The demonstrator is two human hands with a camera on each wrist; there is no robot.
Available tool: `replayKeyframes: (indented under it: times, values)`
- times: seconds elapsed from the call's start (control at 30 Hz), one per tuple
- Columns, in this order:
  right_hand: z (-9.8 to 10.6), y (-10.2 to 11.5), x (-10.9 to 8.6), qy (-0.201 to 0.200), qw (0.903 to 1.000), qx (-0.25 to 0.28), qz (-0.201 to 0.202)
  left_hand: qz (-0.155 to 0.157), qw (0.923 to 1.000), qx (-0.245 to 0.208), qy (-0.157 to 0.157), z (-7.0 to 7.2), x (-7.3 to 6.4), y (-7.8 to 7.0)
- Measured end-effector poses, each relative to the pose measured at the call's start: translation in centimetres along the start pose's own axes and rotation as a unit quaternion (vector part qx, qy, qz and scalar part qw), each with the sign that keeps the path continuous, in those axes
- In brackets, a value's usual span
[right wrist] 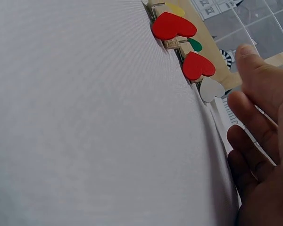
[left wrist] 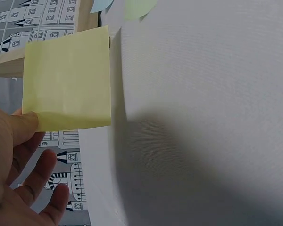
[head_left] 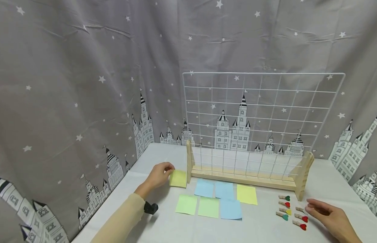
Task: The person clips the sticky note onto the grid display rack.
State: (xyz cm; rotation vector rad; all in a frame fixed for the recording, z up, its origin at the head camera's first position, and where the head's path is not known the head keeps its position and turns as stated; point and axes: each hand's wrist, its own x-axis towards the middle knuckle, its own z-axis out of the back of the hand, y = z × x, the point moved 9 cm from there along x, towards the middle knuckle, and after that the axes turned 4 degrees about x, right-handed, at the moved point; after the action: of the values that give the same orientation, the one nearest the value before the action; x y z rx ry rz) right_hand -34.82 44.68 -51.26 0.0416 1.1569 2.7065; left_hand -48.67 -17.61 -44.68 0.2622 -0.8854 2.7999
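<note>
My left hand [head_left: 159,174] pinches a yellow sticky note [head_left: 178,178] by one corner between thumb and finger. In the left wrist view that note [left wrist: 68,82] is held up off the white cloth, its other fingers loosely bent below. The note is beside the left wooden foot of a white wire grid rack [head_left: 189,162]. Over on the right, my right hand [head_left: 329,216] holds nothing, fingers relaxed, beside small wooden clothespins with coloured hearts. Nearest its fingertips is a clothespin with a white heart [right wrist: 211,89]; a red-heart clothespin [right wrist: 198,66] lies beyond it.
Blue sticky notes [head_left: 204,188], green sticky notes [head_left: 186,204] and another yellow sticky note [head_left: 246,194] lie in front of the rack's wooden base [head_left: 243,178]. Several clothespins, one with a green heart [head_left: 285,197], lie by the right foot [head_left: 303,175]. A grey curtain [head_left: 85,67] hangs behind.
</note>
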Motion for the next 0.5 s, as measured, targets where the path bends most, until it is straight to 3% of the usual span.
replayKeyframes:
  times: [0.5]
  values:
    - [-0.5,0.3,-0.1,-0.008,0.9992,-0.023,0.032,-0.027,0.9994,0.001,-0.020,1.4,0.2,-1.3]
